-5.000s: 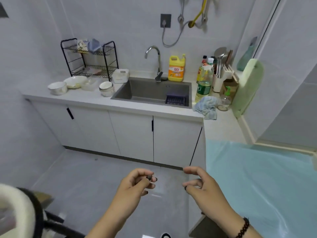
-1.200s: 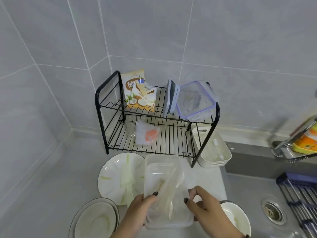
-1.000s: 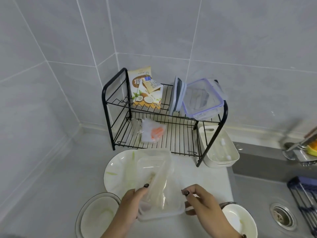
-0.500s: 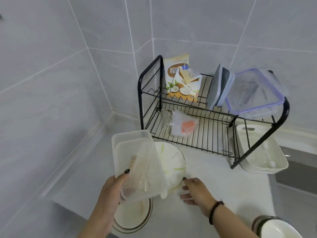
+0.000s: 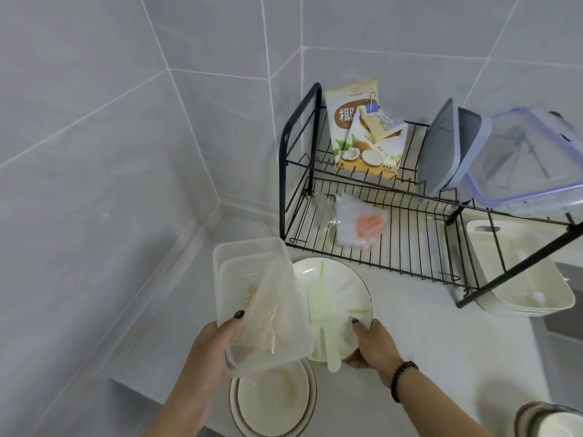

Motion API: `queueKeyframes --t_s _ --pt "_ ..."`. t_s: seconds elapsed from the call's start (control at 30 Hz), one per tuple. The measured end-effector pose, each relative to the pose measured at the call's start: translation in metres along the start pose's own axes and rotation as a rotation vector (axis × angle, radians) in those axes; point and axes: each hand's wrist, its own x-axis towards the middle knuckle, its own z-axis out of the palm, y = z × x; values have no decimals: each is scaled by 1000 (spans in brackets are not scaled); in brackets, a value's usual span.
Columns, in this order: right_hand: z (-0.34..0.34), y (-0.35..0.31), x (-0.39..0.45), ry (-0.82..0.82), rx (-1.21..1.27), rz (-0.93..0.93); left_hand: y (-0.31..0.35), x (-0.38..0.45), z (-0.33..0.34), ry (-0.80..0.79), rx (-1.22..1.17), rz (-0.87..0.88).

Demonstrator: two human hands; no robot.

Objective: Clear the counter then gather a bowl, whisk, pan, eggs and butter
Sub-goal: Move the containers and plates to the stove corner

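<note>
My left hand (image 5: 211,342) grips a clear plastic container (image 5: 258,307) with a crumpled plastic bag and food scraps inside, lifted above the counter. My right hand (image 5: 372,348) holds the near rim of a white plate (image 5: 334,288) streaked with green scraps, thumb on top of the edge. A white bowl with a dark rim (image 5: 274,402) sits on the counter under the container. Part of another bowl (image 5: 555,421) shows at the bottom right corner.
A black two-tier wire rack (image 5: 378,234) stands in the corner, holding a coconut-print packet (image 5: 362,130), container lids (image 5: 454,149), a clear lidded box (image 5: 536,159) and a small plastic bag (image 5: 359,225). A white tray (image 5: 520,279) sits beside it. Tiled walls close off left and back.
My left hand has kept the clear container raised over the bowl. My right hand has closed on the plate's rim, and the view has moved closer to the corner.
</note>
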Motion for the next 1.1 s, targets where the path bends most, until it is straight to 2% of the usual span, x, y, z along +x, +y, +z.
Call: queueKeyframes --t_s 0.23,0.57,0.83,1.1 --pt "0 2 -2 -11 -90 -91 4 9 -10 0 25 -34" --pt "12 17 -3 136 -81 -126 10 4 -31 -46 26 -62" --pt "4 21 -26 274 73 -85 14 -2 -42 -88 24 -57" --pt "-20 39 -73 388 228 -44 12 0 -20 -162 71 -79"
